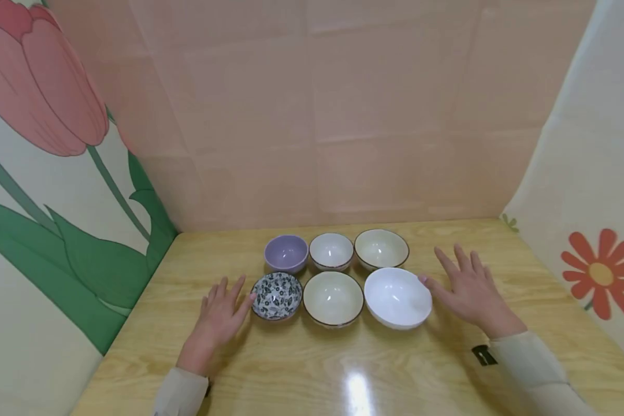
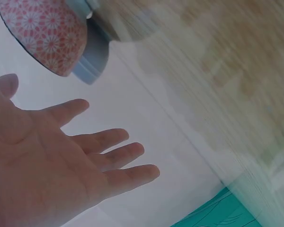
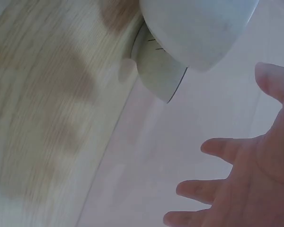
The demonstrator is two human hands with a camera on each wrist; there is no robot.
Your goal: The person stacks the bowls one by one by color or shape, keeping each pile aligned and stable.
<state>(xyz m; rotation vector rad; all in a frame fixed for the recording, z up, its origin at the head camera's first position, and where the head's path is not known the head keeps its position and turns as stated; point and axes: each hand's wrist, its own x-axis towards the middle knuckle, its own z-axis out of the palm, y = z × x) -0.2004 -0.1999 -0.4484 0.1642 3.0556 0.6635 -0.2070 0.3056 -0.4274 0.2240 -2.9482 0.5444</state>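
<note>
Two rows of bowls stand on the table between my hands. In the front row are a black-and-white floral bowl (image 1: 277, 296), a cream bowl with a dark rim (image 1: 333, 299) and a larger white bowl (image 1: 397, 297). Behind them sit a purple bowl (image 1: 286, 253), a small white bowl with a dark rim (image 1: 331, 251) and another cream bowl (image 1: 382, 249). My left hand (image 1: 219, 316) is spread, its thumb tip right at the floral bowl's rim. With fingers apart, my right hand (image 1: 470, 290) has its thumb at the white bowl's right edge. Neither hand grips anything.
The wooden table (image 1: 275, 370) meets a pink backdrop (image 1: 312, 115) at its far edge. A tulip-printed panel (image 1: 41, 173) closes off the left side, and a white panel with a red flower (image 1: 600, 274) the right. The floral bowl's outside shows a red pattern (image 2: 49, 35) in the left wrist view.
</note>
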